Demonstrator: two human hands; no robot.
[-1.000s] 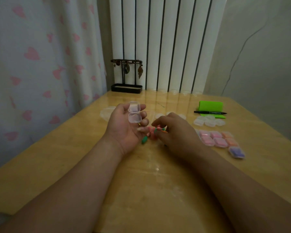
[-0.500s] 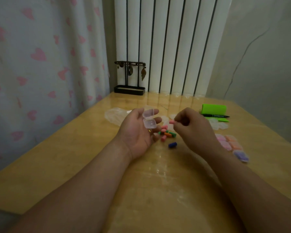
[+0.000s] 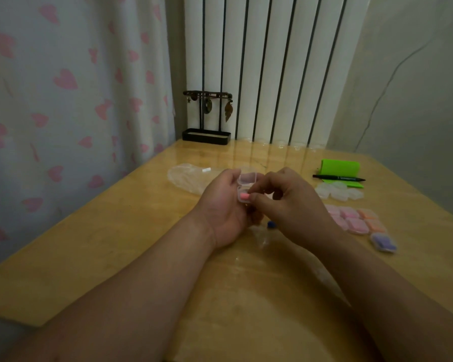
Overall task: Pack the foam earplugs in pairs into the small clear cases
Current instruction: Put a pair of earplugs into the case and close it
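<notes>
My left hand point(image 3: 221, 207) holds a small clear case point(image 3: 247, 186) with its lid swung up. A pink foam earplug point(image 3: 245, 196) lies in the case's lower half, and the fingertips of my right hand point(image 3: 285, 202) pinch its right end there. A blue earplug point(image 3: 271, 224) shows on the table between my hands; the other loose earplugs are hidden behind them. Several filled cases point(image 3: 356, 218) in pink, orange and purple lie to the right. Empty clear cases point(image 3: 339, 192) lie behind those.
A crumpled clear plastic bag point(image 3: 187, 176) lies behind my left hand. A green pad point(image 3: 340, 167) with a black pen point(image 3: 338, 177) sits at the back right. A black jewellery stand point(image 3: 207, 118) is at the far edge by the blinds. The wooden table point(image 3: 115, 244) meets a curtain on the left.
My right hand lifted a pink earplug from the pile on the table and carried it left into the open case. My left hand raised the case slightly.
</notes>
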